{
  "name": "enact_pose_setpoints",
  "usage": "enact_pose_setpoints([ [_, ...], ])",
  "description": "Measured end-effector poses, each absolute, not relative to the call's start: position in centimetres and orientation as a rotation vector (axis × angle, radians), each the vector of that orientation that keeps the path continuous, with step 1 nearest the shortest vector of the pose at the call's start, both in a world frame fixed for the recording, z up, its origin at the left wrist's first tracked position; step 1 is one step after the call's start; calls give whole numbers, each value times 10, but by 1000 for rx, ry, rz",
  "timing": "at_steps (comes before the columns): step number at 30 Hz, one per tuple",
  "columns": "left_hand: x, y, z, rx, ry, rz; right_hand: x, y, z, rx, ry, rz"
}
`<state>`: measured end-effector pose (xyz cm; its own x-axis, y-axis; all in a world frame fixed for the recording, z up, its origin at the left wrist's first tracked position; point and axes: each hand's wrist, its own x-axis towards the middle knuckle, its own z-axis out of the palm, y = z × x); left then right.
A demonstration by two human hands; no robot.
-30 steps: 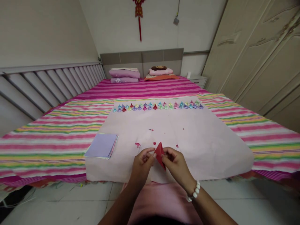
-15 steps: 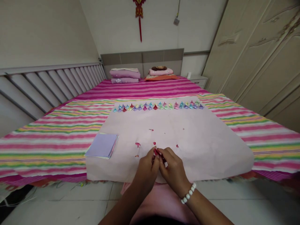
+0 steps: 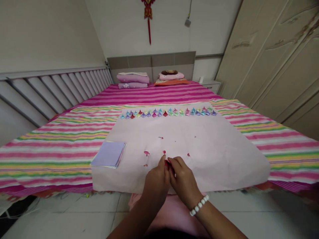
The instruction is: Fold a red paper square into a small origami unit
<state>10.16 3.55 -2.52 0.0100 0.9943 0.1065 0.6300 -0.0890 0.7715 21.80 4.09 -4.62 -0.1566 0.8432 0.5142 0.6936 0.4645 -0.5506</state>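
Between my fingertips is a small piece of red folded paper (image 3: 167, 162), mostly covered by my hands. My left hand (image 3: 157, 177) pinches it from the left, thumb and fingers closed. From the other side my right hand (image 3: 183, 176) grips the same paper, its fingers bent together; a white bead bracelet (image 3: 199, 205) circles that wrist. Both hands are over the near edge of a large pale sheet (image 3: 214, 152). Beyond them, rows of small folded paper pieces (image 3: 170, 113) in many colours line the sheet's far edge.
A stack of square papers (image 3: 109, 154), lilac on top, lies at the sheet's left. Small red marks or holes (image 3: 146, 153) dot the sheet. Around it spreads a striped bed cover (image 3: 62, 136), with folded bedding (image 3: 133, 79) at the headboard. A wardrobe (image 3: 269, 63) stands at right.
Both hands stay in nearly the same place on the red paper. My left hand has turned slightly, and less of the red paper shows between the fingers.
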Motion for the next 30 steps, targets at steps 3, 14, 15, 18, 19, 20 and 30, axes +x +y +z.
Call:
enact_pose_setpoints([
  [3, 103, 36, -25, 1822, 1713, 834, 217, 41, -49, -1244, -1882, 214],
  [14, 100, 40, -31, 1620, 1372, 1093, 216, 39, -50, -1025, -1759, 231],
  [15, 100, 40, -32, 1589, 1333, 1120, 216, 38, -50, -1013, -1745, 247],
  [18, 101, 40, -35, 1424, 1264, 1187, 216, 36, -47, -993, -1674, 306],
  [19, 101, 40, -36, 1368, 1248, 1209, 217, 36, -46, -989, -1646, 325],
  [20, 100, 41, -36, 1324, 1229, 1234, 217, 36, -44, -985, -1620, 339],
  [30, 101, 38, -34, 1408, 1300, 1275, 217, 36, -39, -940, -1528, 332],
])
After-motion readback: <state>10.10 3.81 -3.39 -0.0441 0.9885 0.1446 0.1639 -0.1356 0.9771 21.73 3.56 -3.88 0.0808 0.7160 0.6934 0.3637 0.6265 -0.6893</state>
